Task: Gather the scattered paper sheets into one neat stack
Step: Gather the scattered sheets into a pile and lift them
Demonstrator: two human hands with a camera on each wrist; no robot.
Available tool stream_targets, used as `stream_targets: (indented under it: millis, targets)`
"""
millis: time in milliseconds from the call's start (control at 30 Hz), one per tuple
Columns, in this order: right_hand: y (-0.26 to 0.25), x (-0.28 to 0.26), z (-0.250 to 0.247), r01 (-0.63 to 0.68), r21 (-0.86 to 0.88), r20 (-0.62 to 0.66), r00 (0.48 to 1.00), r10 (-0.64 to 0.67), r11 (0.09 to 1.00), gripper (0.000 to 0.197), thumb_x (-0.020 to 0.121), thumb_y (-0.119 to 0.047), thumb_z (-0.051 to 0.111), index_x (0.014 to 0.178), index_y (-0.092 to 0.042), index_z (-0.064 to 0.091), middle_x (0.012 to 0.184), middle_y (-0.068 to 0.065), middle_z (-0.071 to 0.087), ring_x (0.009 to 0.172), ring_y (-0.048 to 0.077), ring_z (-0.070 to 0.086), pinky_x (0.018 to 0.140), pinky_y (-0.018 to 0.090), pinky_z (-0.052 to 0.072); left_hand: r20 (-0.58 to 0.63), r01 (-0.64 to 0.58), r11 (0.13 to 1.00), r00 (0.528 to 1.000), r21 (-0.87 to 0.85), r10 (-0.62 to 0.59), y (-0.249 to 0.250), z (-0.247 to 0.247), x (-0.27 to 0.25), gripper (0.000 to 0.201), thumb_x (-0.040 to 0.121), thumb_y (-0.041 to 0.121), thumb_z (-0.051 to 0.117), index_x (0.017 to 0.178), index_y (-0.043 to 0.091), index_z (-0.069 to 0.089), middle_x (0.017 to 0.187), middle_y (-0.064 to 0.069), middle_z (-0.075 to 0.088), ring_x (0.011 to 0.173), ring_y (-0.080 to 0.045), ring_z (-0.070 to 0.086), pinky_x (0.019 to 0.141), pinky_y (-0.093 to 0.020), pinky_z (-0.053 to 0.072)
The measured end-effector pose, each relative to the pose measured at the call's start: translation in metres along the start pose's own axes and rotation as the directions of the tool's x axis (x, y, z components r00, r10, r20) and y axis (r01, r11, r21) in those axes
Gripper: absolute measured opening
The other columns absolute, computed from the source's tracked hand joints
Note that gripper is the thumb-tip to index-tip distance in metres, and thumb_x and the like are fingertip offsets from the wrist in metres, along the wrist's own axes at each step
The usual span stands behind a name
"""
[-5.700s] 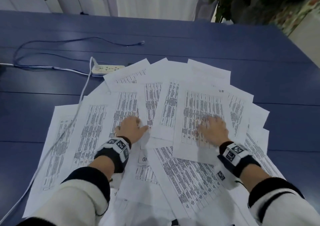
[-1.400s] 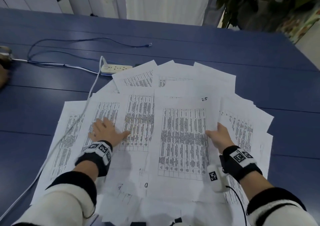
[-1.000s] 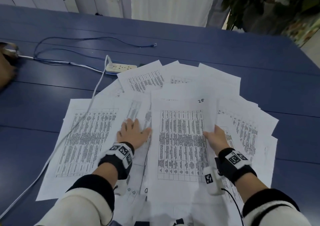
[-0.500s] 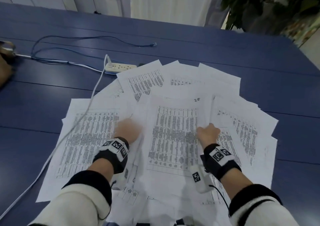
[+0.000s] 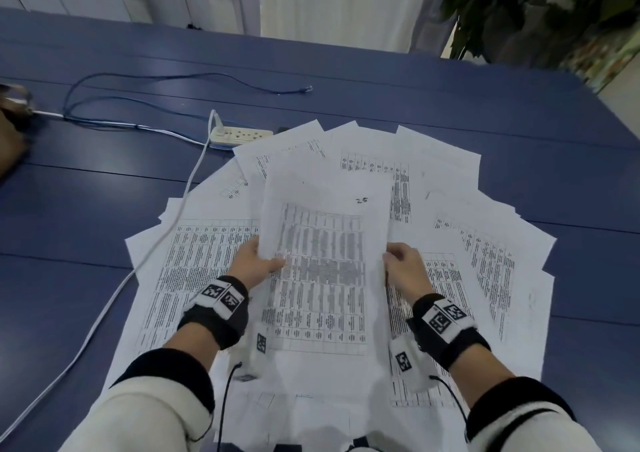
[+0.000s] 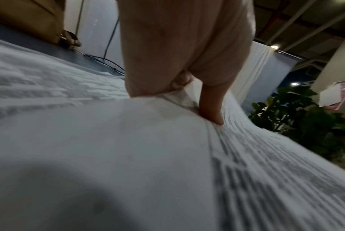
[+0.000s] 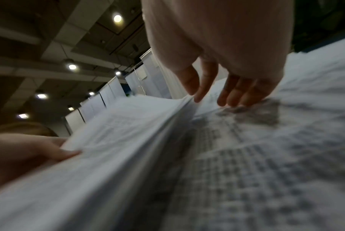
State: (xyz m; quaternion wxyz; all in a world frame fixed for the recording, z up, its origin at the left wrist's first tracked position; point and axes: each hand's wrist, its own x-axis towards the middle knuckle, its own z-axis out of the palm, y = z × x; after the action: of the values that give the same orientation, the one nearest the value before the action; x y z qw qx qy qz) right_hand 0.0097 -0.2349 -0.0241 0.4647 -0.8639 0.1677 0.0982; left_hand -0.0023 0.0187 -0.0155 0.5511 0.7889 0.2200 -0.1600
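Note:
Printed white sheets (image 5: 485,261) lie fanned over the blue table (image 5: 450,98). In the middle, a squared bundle of sheets (image 5: 322,278) marked "25" sits raised above the others. My left hand (image 5: 256,261) grips its left edge, with the thumb (image 6: 211,112) on top and the fingers hidden beneath the bundle (image 6: 128,156). My right hand (image 5: 403,264) pinches the right edge (image 7: 191,100) between thumb and forefinger. Its other fingertips (image 7: 232,100) touch the loose sheet below. More loose sheets (image 5: 194,268) spread out to the left.
A white power strip (image 5: 239,136) lies just beyond the papers. Its white cable (image 5: 152,244) runs across the left sheets toward me. A blue cable (image 5: 138,77) loops at the far left, a brown object (image 5: 10,140) sits at the left edge, and a plant (image 5: 554,12) stands at far right.
My left hand left the sheets on the left and took the bundle's left edge. The bundle narrowed and rose off the pile. My right hand stayed on its right edge.

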Motion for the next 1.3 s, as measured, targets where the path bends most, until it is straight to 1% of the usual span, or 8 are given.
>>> stream_targets:
  millis: [133, 267, 400, 667, 867, 1000, 1200, 1300]
  targets:
    - [0.026, 0.008, -0.045, -0.158, -0.456, -0.183, 0.98, 0.082, 0.876, 0.059, 0.081, -0.033, 0.066, 0.135, -0.022, 0.043, 0.145, 0.014, 0.031, 0.132, 0.034, 0.034, 0.108, 0.051, 0.029, -0.002, 0.008, 1.0, 1.0, 0.029, -0.008, -0.007, -0.024, 0.001, 0.048, 0.082, 0.003, 0.065, 0.127, 0.002, 0.047, 0.124, -0.017, 0.059, 0.115, -0.033, 0.056, 0.102, -0.045, 0.041]
    - [0.044, 0.007, -0.067, -0.407, -0.434, -0.237, 0.912, 0.334, 0.804, 0.112, 0.062, -0.061, 0.074, 0.144, -0.01, 0.017, 0.153, 0.019, 0.009, 0.142, 0.036, 0.01, 0.113, 0.058, 0.016, 0.087, 0.03, 0.998, 0.996, 0.049, -0.034, -0.016, -0.03, 0.0, 0.05, 0.082, 0.005, 0.065, 0.128, 0.005, 0.047, 0.123, -0.015, 0.06, 0.11, -0.027, 0.057, 0.104, -0.045, 0.038]
    - [0.042, 0.008, -0.061, -0.455, -0.447, -0.283, 0.889, 0.361, 0.77, 0.122, 0.06, -0.07, 0.069, 0.145, -0.003, 0.012, 0.154, 0.021, 0.006, 0.143, 0.035, 0.006, 0.111, 0.058, 0.016, 0.167, 0.063, 0.998, 0.984, -0.016, -0.059, -0.012, -0.015, -0.005, 0.05, 0.082, 0.004, 0.065, 0.128, 0.006, 0.045, 0.125, -0.016, 0.058, 0.11, -0.03, 0.056, 0.105, -0.049, 0.038]
    - [0.022, 0.016, -0.039, -0.294, -0.078, -0.089, 0.954, 0.287, 0.953, 0.08, 0.09, -0.031, 0.056, 0.144, 0.006, 0.009, 0.148, 0.02, 0.03, 0.134, 0.033, 0.035, 0.109, 0.038, 0.031, 0.258, 0.079, 0.991, 0.965, -0.105, -0.049, -0.002, 0.019, -0.01, 0.067, 0.077, 0.017, 0.071, 0.134, 0.01, 0.038, 0.132, -0.009, 0.053, 0.12, -0.03, 0.051, 0.106, -0.054, 0.036]
    - [0.013, 0.013, -0.055, -0.341, 0.118, -0.037, 0.937, 0.348, 0.933, 0.08, 0.081, -0.039, 0.068, 0.139, 0.003, 0.032, 0.142, 0.022, 0.04, 0.129, 0.036, 0.042, 0.102, 0.042, 0.036, 0.176, 0.033, 0.993, 0.984, -0.109, -0.014, 0.001, 0.02, -0.016, 0.053, 0.084, 0.01, 0.063, 0.133, 0.009, 0.041, 0.13, -0.012, 0.054, 0.118, -0.034, 0.053, 0.104, -0.054, 0.039]
    - [0.02, 0.017, -0.082, -0.407, 0.095, 0.105, 0.911, 0.398, 0.908, 0.042, 0.083, -0.016, 0.067, 0.11, 0.013, 0.052, 0.099, 0.021, 0.06, 0.081, 0.029, 0.06, 0.072, 0.035, 0.048, 0.18, 0.06, 0.992, 0.983, -0.107, -0.04, -0.003, 0.003, -0.007, 0.049, 0.086, 0.009, 0.061, 0.132, 0.009, 0.044, 0.127, -0.014, 0.057, 0.112, -0.034, 0.056, 0.102, -0.054, 0.041]
    - [0.024, 0.014, -0.054, -0.297, 0.19, -0.053, 0.949, 0.311, 0.936, 0.025, 0.086, 0.001, 0.059, 0.11, 0.009, 0.06, 0.099, 0.019, 0.063, 0.089, 0.032, 0.061, 0.082, 0.042, 0.051, 0.245, 0.115, 0.986, 0.966, -0.123, -0.082, -0.002, 0.013, -0.003, 0.042, 0.091, 0.016, 0.056, 0.131, 0.007, 0.046, 0.109, -0.011, 0.062, 0.095, -0.029, 0.059, 0.097, -0.051, 0.045]
    - [0.019, 0.017, -0.043, -0.285, 0.143, -0.055, 0.954, 0.295, 0.948, 0.018, 0.091, -0.004, 0.052, 0.102, 0.004, 0.063, 0.089, 0.015, 0.064, 0.084, 0.03, 0.061, 0.08, 0.038, 0.051, 0.298, 0.113, 0.986, 0.952, -0.123, -0.072, 0.004, 0.021, -0.007, 0.045, 0.091, 0.02, 0.056, 0.132, 0.007, 0.044, 0.123, -0.016, 0.058, 0.101, -0.03, 0.059, 0.1, -0.05, 0.043]
